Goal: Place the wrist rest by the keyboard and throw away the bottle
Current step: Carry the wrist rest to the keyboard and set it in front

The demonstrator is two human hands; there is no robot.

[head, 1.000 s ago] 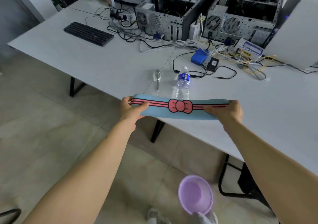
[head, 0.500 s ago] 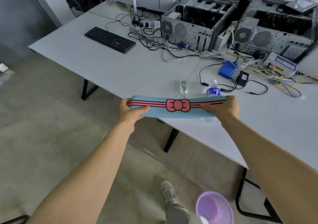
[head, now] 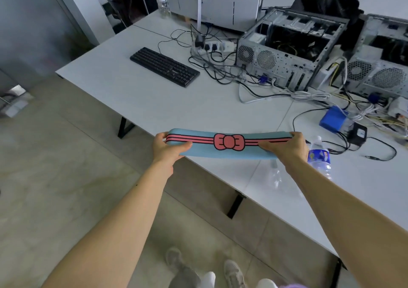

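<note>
I hold a long light-blue wrist rest [head: 220, 153] with a pink bow and stripes, level above the table's front edge. My left hand [head: 166, 147] grips its left end and my right hand [head: 287, 147] grips its right end. A black keyboard [head: 164, 66] lies farther back on the left part of the white table [head: 154, 104]. A clear plastic water bottle [head: 320, 158] with a blue label stands on the table just right of my right wrist, partly hidden by my arm.
Two open computer cases [head: 284, 49] stand at the back right amid tangled cables, a power strip [head: 212, 45], a blue box [head: 333, 118] and a black adapter [head: 357, 134]. A small clear object [head: 276, 175] lies near the front edge. My feet are on the tiled floor below.
The view has shifted left along the table with the wrist rest in both hands. The keyboard is now nearer and the bottle has passed to the right of my right arm. The purple bin has almost left the frame.
</note>
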